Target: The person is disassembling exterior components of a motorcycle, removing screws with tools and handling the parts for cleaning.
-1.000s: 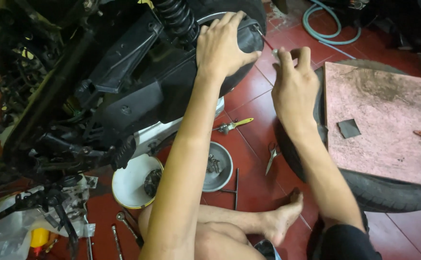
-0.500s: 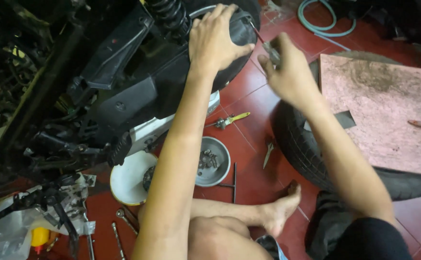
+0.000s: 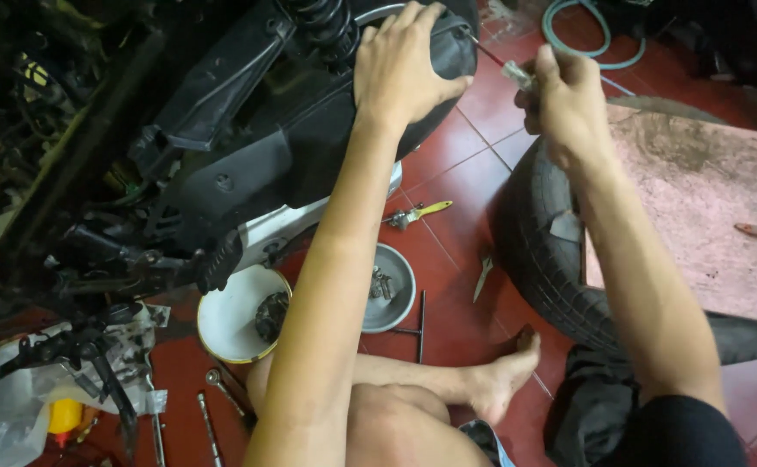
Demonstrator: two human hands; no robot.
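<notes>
left hand (image 3: 404, 65): my arm's stretched out far, palm flat and fingers spread on the black scooter wheel cover (image 3: 327, 112)
right hand (image 3: 569, 104): fist closed round a clear-handled screwdriver (image 3: 504, 65), tip poking at the cover's right edge
screwdriver: thin shaft, far centre, above the red floor tiles (image 3: 465, 251)
loose tyre (image 3: 551, 259): lying on the floor to the right
change: right hand's dropped a touch and turned since half a second ago
</notes>
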